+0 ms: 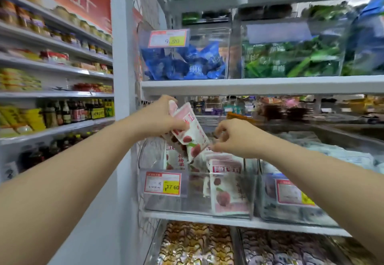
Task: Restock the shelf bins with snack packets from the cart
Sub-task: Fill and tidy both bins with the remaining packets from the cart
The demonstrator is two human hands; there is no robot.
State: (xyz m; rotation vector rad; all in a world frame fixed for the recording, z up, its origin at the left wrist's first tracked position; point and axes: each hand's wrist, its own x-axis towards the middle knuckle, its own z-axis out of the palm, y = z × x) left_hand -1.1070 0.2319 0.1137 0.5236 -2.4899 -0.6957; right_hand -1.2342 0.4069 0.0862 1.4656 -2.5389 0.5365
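L hand grips pink packets; R hand prob. empty.

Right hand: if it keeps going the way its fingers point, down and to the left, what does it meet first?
Most likely the pink-and-white packets standing in the clear bin just below the right hand; the fingertips look nearly on them, though depth is unclear.

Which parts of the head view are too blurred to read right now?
Head view: sharp at centre, where the left hand holds pink-and-white packets; the clear bin tag reads fairly well; upper right green packets smear with motion blur; wide-angle bending at edges.
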